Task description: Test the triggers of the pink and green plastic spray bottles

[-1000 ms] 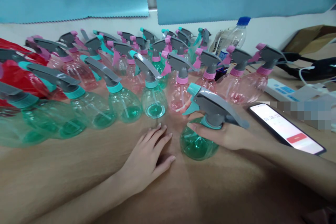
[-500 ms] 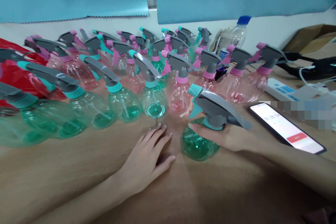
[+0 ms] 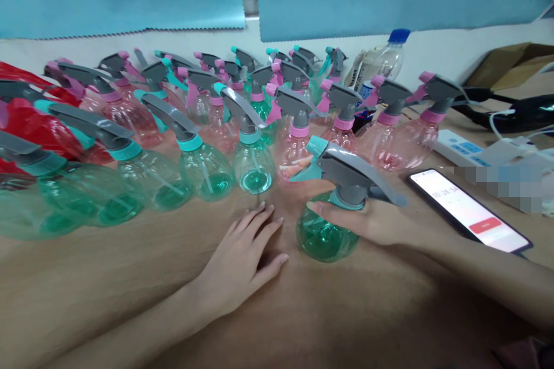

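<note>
My right hand is wrapped round the neck of a green spray bottle with a grey and turquoise head, its thumb across the near side. Fingertips show beyond the turquoise trigger, which sticks out to the left. My left hand lies flat on the table with fingers spread, holding nothing. Just beyond its fingertips stands a green spray bottle, and a pink spray bottle is behind the held one.
Several more green spray bottles and pink ones crowd the back and left. A phone showing a timer lies right, beside a white power strip. Farther back are a blue-capped bottle, a red plastic bag and a cardboard box.
The held bottle's trigger has swung outward to the left, and the right fingertips have moved forward with it. My left hand stays in place.
</note>
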{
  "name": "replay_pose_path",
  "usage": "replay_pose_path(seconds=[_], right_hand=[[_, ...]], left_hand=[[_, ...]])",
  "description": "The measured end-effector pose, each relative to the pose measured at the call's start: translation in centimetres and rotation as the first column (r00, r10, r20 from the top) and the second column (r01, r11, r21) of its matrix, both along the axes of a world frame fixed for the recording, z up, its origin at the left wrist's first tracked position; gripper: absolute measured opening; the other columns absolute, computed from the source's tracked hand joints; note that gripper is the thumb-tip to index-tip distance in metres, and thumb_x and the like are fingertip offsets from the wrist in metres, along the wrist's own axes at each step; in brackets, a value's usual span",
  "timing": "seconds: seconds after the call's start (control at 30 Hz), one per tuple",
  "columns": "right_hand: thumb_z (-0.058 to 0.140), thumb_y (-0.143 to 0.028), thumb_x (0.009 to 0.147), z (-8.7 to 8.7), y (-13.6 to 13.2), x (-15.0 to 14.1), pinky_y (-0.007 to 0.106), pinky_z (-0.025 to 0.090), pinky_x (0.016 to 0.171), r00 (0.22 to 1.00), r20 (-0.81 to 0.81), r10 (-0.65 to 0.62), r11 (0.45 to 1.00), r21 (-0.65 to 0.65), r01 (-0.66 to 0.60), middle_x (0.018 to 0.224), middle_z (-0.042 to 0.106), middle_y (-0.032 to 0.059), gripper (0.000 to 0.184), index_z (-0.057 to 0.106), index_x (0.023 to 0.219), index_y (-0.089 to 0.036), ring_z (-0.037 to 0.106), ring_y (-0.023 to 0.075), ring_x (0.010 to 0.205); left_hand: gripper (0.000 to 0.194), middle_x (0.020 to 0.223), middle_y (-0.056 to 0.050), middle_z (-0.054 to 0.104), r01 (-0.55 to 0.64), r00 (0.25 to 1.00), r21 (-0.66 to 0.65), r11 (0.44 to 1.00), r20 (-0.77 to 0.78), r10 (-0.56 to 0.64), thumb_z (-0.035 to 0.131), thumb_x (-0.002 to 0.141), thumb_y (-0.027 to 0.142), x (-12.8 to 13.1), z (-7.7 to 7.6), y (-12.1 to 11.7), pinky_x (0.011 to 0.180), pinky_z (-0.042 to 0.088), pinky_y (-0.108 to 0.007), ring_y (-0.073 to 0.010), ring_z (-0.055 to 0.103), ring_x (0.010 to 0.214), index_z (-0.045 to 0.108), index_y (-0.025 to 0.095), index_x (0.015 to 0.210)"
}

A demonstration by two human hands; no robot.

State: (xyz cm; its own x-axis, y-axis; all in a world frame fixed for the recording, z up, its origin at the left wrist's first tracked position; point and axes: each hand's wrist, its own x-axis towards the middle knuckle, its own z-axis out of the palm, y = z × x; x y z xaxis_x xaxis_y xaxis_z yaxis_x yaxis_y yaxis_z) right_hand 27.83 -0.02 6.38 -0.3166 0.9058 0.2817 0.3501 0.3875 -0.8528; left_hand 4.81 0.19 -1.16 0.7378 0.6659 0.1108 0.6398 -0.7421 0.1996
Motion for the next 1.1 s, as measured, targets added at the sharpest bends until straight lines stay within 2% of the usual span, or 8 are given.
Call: replay_pose_path(seconds=[0.07, 0.23, 0.53, 0.67, 0.77, 0.93, 1.03, 1.1], right_hand=[[0.057, -0.011, 0.077, -0.1, 0.0, -0.1, 0.035, 0.059, 0.076, 1.0, -0.013, 0.002, 1.0, 0.014, -0.002, 0.121, 0.064, 0.0006, 0.054, 0.049, 0.128, -0.03, 0.068, 0.0194, 0.087], [0.059, -0.012, 0.078, -0.5, 0.0, -0.1, 0.037, 0.057, 0.087, 0.997, -0.076, -0.004, 1.0, 0.018, 0.005, 0.123, 0.064, 0.0005, 0.051, 0.051, 0.125, -0.03, 0.065, 0.0216, 0.104], [0.062, -0.018, 0.08, -1.4, -0.2, -0.4, 0.038, 0.056, 0.091, 0.985, -0.154, 0.071, 0.997, -0.029, -0.077, 0.134, 0.056, 0.0021, 0.054, 0.045, 0.13, -0.03, 0.064, 0.0194, 0.107], [0.062, -0.016, 0.081, -1.3, -0.5, -1.4, 0.039, 0.051, 0.099, 0.982, -0.158, 0.105, 0.994, 0.05, -0.098, 0.134, 0.056, 0.0018, 0.055, 0.044, 0.132, -0.03, 0.06, 0.0185, 0.114], [0.062, -0.018, 0.082, -1.3, -0.8, -2.5, 0.034, 0.053, 0.095, 0.975, -0.175, 0.135, 0.987, 0.111, -0.116, 0.134, 0.054, 0.0007, 0.051, 0.046, 0.129, -0.03, 0.058, 0.0168, 0.116], [0.072, -0.033, 0.074, -1.3, -1.4, -5.3, 0.033, 0.058, 0.079, 0.99, -0.13, 0.062, 0.996, 0.066, -0.054, 0.116, 0.062, 0.0031, 0.052, 0.051, 0.121, -0.027, 0.063, 0.0199, 0.101], [0.069, -0.043, 0.074, -1.5, -1.5, -7.8, 0.032, 0.056, 0.071, 0.991, -0.115, 0.074, 0.996, 0.064, -0.067, 0.098, 0.065, 0.001, 0.053, 0.05, 0.122, -0.026, 0.064, 0.0168, 0.079], [0.068, -0.046, 0.074, -1.6, -1.5, -9.9, 0.029, 0.054, 0.062, 0.99, -0.104, 0.095, 0.993, 0.084, -0.087, 0.084, 0.064, -0.0021, 0.054, 0.051, 0.122, -0.026, 0.059, 0.0136, 0.065]], left_hand=[[0.053, 0.145, -0.013, 0.041, -0.003, 1.0, -0.004, 1.0, -0.003, 0.003, 0.049, 0.093, 0.046, 0.0, 0.0, 0.0, 0.107, 0.032, -0.048, -0.0293, 0.033, 0.135, 0.043, 0.016, 0.136], [0.052, 0.144, -0.014, 0.042, -0.011, 1.0, 0.001, 1.0, 0.002, 0.011, 0.049, 0.093, 0.045, 0.2, 0.1, -0.1, 0.105, 0.034, -0.048, -0.0296, 0.034, 0.134, 0.043, 0.016, 0.136], [0.051, 0.144, -0.013, 0.041, -0.013, 0.998, -0.013, 1.0, 0.054, 0.014, 0.05, 0.093, 0.042, 0.1, -0.1, 0.0, 0.105, 0.032, -0.05, -0.0298, 0.035, 0.133, 0.039, 0.02, 0.137], [0.054, 0.139, -0.011, 0.045, -0.009, 0.986, -0.084, 0.996, 0.165, 0.023, 0.056, 0.089, 0.039, 0.2, 0.4, -0.4, 0.102, 0.038, -0.048, -0.0295, 0.044, 0.126, 0.035, 0.022, 0.136], [0.062, 0.135, -0.011, 0.046, 0.011, 0.969, -0.112, 0.994, 0.247, 0.017, 0.061, 0.084, 0.039, 0.3, 1.0, -1.1, 0.099, 0.042, -0.046, -0.0294, 0.047, 0.122, 0.031, 0.023, 0.135], [0.068, 0.133, -0.012, 0.047, 0.014, 0.953, -0.118, 0.993, 0.303, 0.023, 0.066, 0.079, 0.04, -1.1, 1.6, -2.1, 0.099, 0.042, -0.05, -0.0321, 0.046, 0.123, 0.029, 0.022, 0.134], [0.075, 0.135, -0.011, 0.046, -0.042, 0.939, -0.132, 0.99, 0.333, 0.085, 0.068, 0.076, 0.043, -2.9, 2.0, -2.9, 0.098, 0.043, -0.05, -0.0337, 0.046, 0.123, 0.027, 0.024, 0.137], [0.079, 0.138, -0.011, 0.044, -0.101, 0.924, -0.127, 0.987, 0.357, 0.141, 0.068, 0.076, 0.045, -4.4, 2.6, -3.7, 0.098, 0.043, -0.05, -0.0347, 0.045, 0.124, 0.025, 0.025, 0.139]])
